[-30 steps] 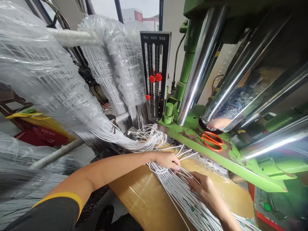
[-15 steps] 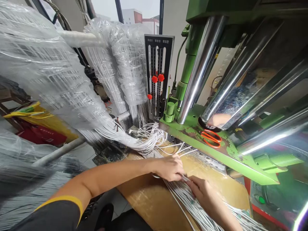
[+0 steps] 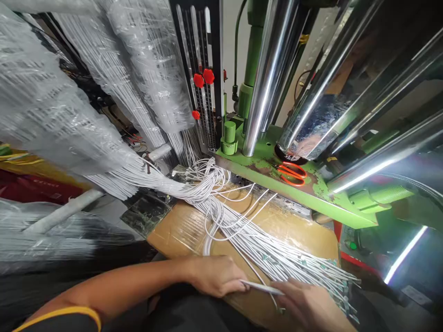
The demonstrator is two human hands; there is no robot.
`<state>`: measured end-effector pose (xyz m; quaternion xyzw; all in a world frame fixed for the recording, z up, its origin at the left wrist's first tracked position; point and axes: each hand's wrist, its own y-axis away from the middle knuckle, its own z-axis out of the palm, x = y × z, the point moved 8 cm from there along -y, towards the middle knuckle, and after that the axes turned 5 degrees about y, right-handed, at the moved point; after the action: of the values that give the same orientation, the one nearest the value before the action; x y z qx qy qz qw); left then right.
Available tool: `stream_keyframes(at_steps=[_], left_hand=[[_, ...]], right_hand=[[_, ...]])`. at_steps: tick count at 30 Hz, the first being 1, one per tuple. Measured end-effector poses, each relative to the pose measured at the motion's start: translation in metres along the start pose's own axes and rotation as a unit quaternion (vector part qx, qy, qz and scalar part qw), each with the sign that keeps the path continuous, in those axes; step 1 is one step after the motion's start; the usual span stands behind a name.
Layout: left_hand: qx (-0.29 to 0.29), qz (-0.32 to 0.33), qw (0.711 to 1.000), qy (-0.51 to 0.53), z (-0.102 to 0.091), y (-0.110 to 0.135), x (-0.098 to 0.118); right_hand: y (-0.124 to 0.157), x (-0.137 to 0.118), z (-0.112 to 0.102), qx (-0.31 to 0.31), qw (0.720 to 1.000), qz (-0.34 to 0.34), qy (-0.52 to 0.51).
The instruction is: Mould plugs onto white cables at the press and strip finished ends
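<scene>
The near white cables (image 3: 238, 223) have smooth, plastic-looking sheaths; the plastic wrap (image 3: 38, 92) at left is clear, crinkled and glossy. At far right, metal columns (image 3: 265, 87) gleam, mirror-polished, above a green-painted metal bed (image 3: 325, 201), chipped rough. The tan worktop (image 3: 183, 230) is shiny, perhaps film-covered cardboard.

Bright light glints along the chrome columns (image 3: 266, 83) and throws glare near the left edge of the brown board (image 3: 180, 235). Beyond its right edge, you face a glowing white streak (image 3: 405, 254). Your left hand (image 3: 218, 276) and right hand (image 3: 308, 302) look softly blurred; the plastic-wrapped bundles (image 3: 41, 106) smear and stretch sideways, while the picture's upper right darkens.
</scene>
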<state>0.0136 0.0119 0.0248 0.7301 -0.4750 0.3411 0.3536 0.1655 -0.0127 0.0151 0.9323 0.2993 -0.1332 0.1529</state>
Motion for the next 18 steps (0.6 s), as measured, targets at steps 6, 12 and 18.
stream_keyframes(at_steps=[6,12,18], left_hand=[[0.025,-0.156,0.929,0.336,0.03,0.011,-0.026],[0.077,-0.117,0.853,0.503,0.035,0.002,-0.028],[0.175,-0.094,0.813,0.547,0.023,-0.007,-0.024]], right_hand=[[-0.004,-0.005,0.014,0.056,0.998,-0.017,0.03],[-0.01,0.012,-0.018,0.128,0.955,0.098,-0.25],[-0.025,-0.009,-0.012,0.199,0.925,0.077,-0.315]])
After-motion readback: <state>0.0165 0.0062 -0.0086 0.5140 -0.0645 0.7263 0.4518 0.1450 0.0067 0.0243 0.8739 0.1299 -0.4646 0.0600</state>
